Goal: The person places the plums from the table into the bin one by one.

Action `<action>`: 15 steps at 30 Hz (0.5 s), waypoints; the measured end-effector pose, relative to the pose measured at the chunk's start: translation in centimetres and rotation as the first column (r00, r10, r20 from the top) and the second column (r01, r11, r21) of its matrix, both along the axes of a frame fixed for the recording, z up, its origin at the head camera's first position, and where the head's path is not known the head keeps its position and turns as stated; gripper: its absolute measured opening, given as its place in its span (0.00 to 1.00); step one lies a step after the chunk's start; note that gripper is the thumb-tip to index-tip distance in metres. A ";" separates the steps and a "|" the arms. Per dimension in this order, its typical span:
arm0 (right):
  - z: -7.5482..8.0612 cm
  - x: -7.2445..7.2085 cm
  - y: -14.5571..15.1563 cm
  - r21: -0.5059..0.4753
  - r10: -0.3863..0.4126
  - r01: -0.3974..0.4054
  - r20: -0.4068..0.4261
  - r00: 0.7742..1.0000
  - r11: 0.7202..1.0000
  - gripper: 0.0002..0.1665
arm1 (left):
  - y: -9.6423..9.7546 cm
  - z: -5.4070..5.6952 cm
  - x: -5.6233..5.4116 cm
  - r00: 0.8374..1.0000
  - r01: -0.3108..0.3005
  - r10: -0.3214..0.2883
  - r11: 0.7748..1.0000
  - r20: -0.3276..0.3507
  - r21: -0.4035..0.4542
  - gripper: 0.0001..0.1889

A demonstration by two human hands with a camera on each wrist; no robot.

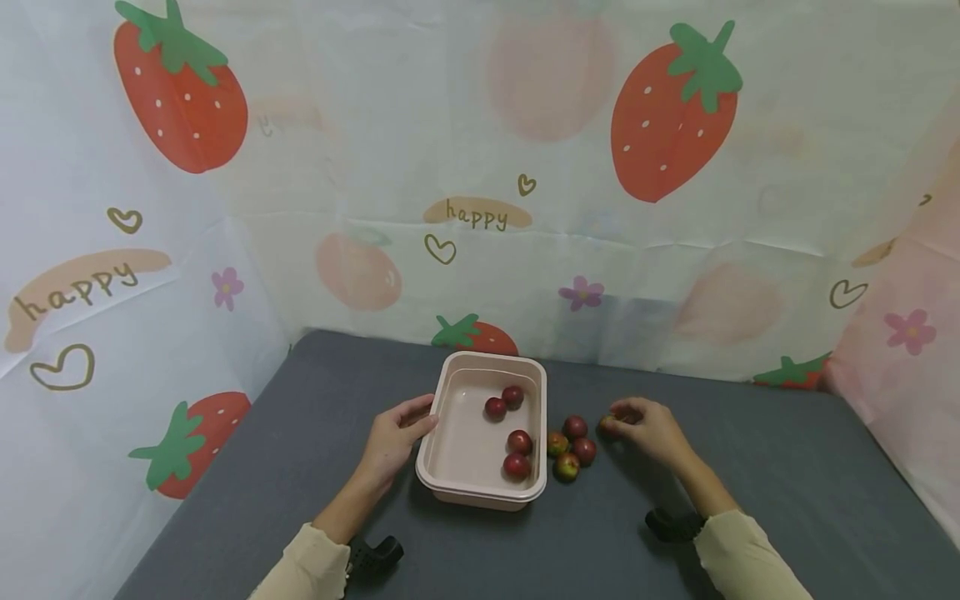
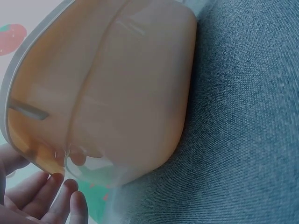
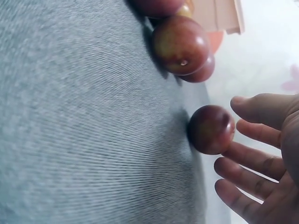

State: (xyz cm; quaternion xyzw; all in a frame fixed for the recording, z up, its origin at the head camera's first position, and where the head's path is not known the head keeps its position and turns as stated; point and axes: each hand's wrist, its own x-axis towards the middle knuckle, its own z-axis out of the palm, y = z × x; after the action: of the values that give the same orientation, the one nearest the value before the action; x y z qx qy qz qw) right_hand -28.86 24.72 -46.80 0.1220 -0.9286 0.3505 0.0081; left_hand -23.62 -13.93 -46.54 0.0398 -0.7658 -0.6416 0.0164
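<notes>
A pale pink plastic box (image 1: 455,450) stands on the table with several dark red plums (image 1: 516,467) inside. My left hand (image 1: 390,437) holds its left rim, the thumb near the rim's top and the fingers at the outer wall (image 2: 117,93). To the right of the box, several red and green plums (image 1: 567,467) lie in a cluster. My right hand (image 1: 648,429) reaches over a lone plum (image 3: 211,129) just beyond that cluster. In the right wrist view its thumb stands apart from this plum, and the loosely extended fingers (image 3: 254,158) are close behind it.
A dark grey cloth (image 1: 337,375) covers the table. Behind and at both sides hangs a white curtain (image 1: 300,192) printed with strawberries, hearts and flowers. Black bands with camera mounts (image 1: 378,557) sit at both wrists.
</notes>
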 end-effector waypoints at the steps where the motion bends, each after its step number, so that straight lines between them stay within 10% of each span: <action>1: -0.1 0.0 0.0 -0.001 -0.001 0.001 0.004 1.000 1.000 0.20 | 0.0 0.0 0.0 1.000 0.000 0.000 1.000 -0.001 0.000 0.23; 15: -1.0 0.2 -0.4 0.001 -0.023 0.023 0.036 0.999 1.000 0.18 | 0.0 0.0 -0.1 1.000 0.001 -0.001 1.000 -0.004 0.007 0.23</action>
State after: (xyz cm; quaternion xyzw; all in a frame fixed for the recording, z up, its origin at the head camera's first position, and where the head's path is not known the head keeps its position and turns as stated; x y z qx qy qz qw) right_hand -28.69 24.35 -47.75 0.1049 -0.9300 0.3522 -0.0047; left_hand -23.68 -13.94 -46.53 0.0384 -0.7635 -0.6445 0.0174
